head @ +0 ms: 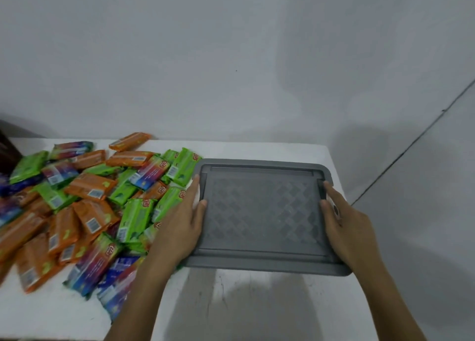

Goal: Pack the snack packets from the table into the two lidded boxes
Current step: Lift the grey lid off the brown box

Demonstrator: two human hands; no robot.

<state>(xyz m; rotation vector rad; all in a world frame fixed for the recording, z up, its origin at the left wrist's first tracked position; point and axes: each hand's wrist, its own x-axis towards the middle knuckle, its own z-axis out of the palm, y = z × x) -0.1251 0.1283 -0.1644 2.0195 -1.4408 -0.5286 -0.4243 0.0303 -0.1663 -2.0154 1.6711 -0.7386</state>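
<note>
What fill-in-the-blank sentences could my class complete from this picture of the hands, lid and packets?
1. Both hands, left and right, rest on the sides of the grey ____.
2. The packets lie in a loose pile to the ____ of the lid.
3. The table top is ____ in colour.
4. The packet nearest the wall is ____.

Missing words: lid; left; white; orange

We see a white worktop [257, 302] set against a plain grey wall [231, 58], and a dark brown object [7, 150], too cropped to identify, at its far-left edge
</note>
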